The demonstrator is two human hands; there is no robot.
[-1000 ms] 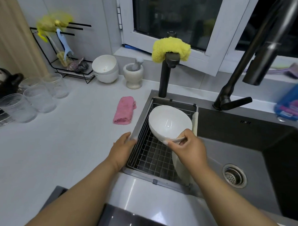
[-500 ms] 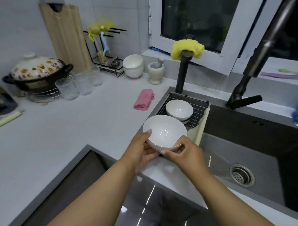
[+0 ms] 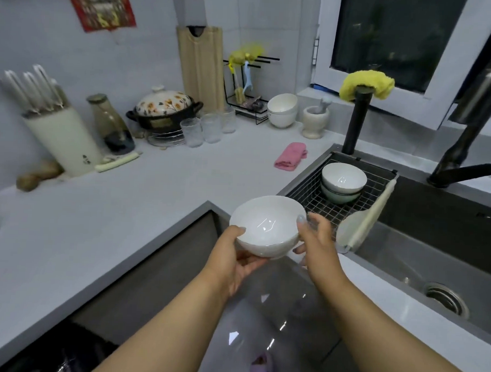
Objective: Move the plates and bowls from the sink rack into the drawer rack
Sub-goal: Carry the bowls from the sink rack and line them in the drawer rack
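The left hand (image 3: 237, 260) cups a white bowl (image 3: 266, 226) from beneath, thumb on its near rim, its grip closed under the base. The right hand (image 3: 319, 245) pinches the bowl's right rim. Further right, two stacked bowls (image 3: 342, 182) sit in the sink rack (image 3: 309, 188).

A home kitchen: a dark sink (image 3: 421, 266) with a black tap (image 3: 465, 156) at 3 o'clock, a white worktop (image 3: 102, 207), a flowered pot (image 3: 164, 109) and a knife block (image 3: 63, 138) toward 10 o'clock, and a chopping board (image 3: 200, 65) against the tiled wall at 12 o'clock.
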